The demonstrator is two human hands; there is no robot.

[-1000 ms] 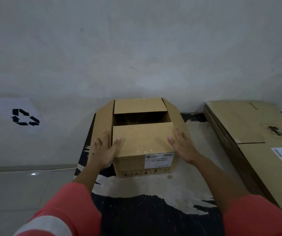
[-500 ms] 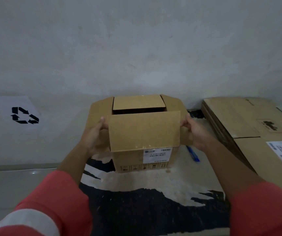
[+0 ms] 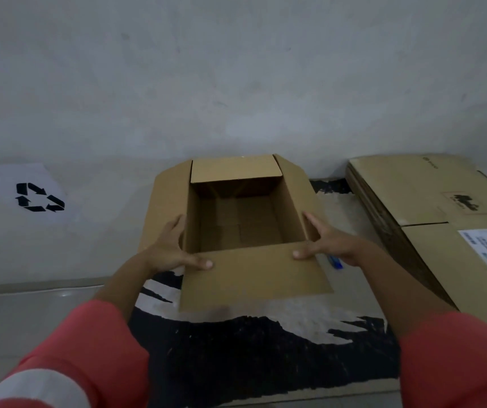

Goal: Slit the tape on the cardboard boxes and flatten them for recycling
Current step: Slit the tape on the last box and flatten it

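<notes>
A: Top's wide open on the cardboard box [image 3: 237, 222]! It sits upright on the black-and-white mat [image 3: 265, 348], close to the wall [image 3: 236, 83], mouth facing up, and nothing shows inside it.

B: Left hand [image 3: 171, 251] is on the left corner, fingers [image 3: 177, 231] laid together along the side flap, thumb pressing the near flap [image 3: 254, 275]. Right hand [image 3: 327, 245] mirrors it, fingers loosely spread up the right wall, thumb pinning the same flap.

A: So both thumbs hold that near flap folded out toward the person. All four flaps are splayed. The far one [image 3: 236, 170] leans back toward the wall.

B: Long axis, I'd say, runs away from the person, toward the wall, though the wide lens may be stretching it.

A: And how to do this well?

B: My read: the bottom seam is still closed, so the box won't collapse. Tip it over with even pressure from both hands, seam facing up. The blue cutter [image 3: 335, 262] lies on the mat just beside the right hand, handy for the slit. Cut away from the holding hand.

A: Then the flattened stack [image 3: 430, 207] on the right looks like where it'll go, with a recycling sign [image 3: 30, 197] off to the left.
</notes>
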